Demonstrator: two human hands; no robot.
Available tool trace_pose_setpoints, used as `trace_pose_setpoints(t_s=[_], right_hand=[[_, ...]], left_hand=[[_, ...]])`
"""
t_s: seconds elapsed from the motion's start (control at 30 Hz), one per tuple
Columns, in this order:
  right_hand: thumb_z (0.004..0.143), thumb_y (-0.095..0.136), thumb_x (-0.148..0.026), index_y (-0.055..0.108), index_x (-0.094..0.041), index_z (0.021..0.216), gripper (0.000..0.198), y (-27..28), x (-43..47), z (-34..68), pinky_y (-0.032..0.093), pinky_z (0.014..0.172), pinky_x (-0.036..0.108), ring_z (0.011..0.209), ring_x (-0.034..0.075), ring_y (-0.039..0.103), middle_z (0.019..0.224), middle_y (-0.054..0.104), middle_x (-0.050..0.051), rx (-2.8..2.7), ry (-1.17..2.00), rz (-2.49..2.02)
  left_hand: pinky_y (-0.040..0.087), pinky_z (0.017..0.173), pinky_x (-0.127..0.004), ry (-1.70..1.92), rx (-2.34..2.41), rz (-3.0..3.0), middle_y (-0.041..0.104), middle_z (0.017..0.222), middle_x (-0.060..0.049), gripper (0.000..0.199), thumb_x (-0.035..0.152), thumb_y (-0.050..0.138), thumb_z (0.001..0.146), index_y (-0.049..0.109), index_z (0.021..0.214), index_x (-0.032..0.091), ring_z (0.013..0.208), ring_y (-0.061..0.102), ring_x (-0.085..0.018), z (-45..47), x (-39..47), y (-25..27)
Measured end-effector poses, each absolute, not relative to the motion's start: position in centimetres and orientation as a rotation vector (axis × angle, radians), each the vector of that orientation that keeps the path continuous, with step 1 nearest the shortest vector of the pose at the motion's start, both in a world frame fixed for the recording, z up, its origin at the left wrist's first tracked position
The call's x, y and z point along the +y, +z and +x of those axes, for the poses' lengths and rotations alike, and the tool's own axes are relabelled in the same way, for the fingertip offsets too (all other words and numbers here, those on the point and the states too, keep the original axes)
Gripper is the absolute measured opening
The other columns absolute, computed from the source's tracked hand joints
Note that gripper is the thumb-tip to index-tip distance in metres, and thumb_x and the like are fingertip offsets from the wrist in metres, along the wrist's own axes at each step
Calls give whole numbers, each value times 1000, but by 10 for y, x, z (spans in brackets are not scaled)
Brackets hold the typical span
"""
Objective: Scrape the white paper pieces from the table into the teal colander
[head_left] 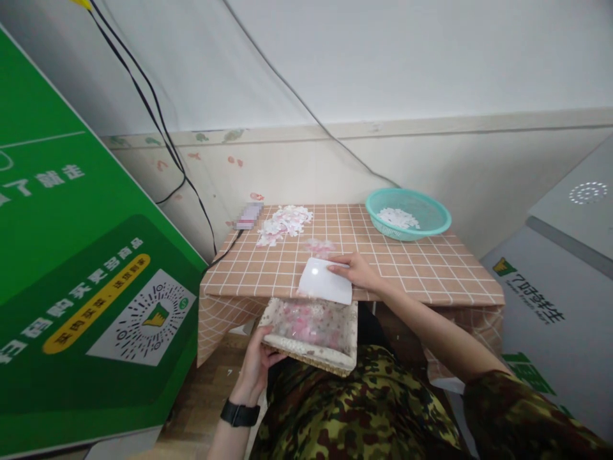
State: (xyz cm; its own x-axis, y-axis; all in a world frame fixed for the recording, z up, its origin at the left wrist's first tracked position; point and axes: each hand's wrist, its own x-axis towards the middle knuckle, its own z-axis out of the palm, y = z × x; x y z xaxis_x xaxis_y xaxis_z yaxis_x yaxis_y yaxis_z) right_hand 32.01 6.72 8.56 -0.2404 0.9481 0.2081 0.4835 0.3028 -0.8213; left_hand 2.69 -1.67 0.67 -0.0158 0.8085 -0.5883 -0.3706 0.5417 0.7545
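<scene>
My left hand [261, 358] grips the near left corner of a cloth-lined wicker basket [311, 351], held just below the table's front edge. Blurred pink and white bits [306, 322] lie inside the basket. In my right hand [357, 269] is a flat white scraper [323, 281], its thumb and fingers closed on the upper right side. The scraper tilts over the table edge, above the basket's far rim. Right behind it a small smeared patch of pink and white bits [320, 246] shows on the tablecloth.
On the checked tablecloth [345, 223] a pile of white and pink pieces [285, 223] lies at the back left. A turquoise plastic basket [433, 223] with white pieces stands back right. A phone-like object [249, 216] with a cable lies far left. Green and grey panels flank the table.
</scene>
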Motion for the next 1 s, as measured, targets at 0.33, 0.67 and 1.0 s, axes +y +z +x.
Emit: trace_pose_setpoints(t_s=[0.33,0.67,1.0], right_hand=[[79,60,-46,69,-17,108,43,87,90,397,53,75,37,93,29,66,106,69,10,-1447,498,-1471],[78,59,-47,71,-15,106,43,80,107,402,52,63,30,82,26,67,97,72,8,-1625,678,-1491],[78,61,-45,72,-17,105,40,88,106,359,51,62,30,82,25,67,99,72,7,-1690,816,-1403]], left_hand=[[55,60,-37,1010,1261,442,62,68,-1,24,33,63,72,58,90,18,58,59,-16,23,-18,5],[55,63,-42,1014,1266,461,62,71,-2,23,33,63,71,58,88,19,61,60,-18,19,-14,3],[55,61,-42,1027,1286,460,61,67,-1,21,33,64,71,59,85,19,58,59,-18,14,-13,4]])
